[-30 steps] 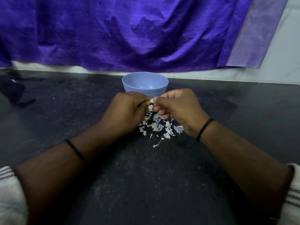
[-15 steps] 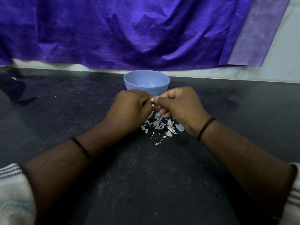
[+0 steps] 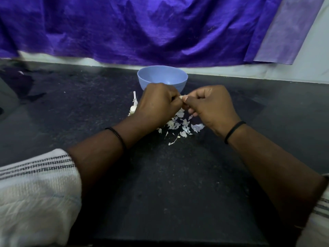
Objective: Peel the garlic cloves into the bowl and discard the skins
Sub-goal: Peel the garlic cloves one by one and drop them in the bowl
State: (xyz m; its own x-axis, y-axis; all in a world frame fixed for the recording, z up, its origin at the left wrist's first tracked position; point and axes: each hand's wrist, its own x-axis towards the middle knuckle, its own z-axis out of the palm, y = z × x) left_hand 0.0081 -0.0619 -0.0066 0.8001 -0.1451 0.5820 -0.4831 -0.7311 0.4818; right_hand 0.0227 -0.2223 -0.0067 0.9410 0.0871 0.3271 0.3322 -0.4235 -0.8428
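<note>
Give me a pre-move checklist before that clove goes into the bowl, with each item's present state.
1. Clove held: ok. The left hand and right hand both pinch the garlic clove between them.
2. Clove fully peeled: cannot tell. Only its tip shows between the fingers.
3. Bowl within reach: ok. The blue bowl stands upright just behind the hands.
4. Bowl contents: cannot tell. The hands cover its near part.
5. Skins kept out of the bowl: ok. The skins lie on the counter under the hands.
6. More garlic at hand: ok. The garlic piece with stem lies left of the left hand.
</note>
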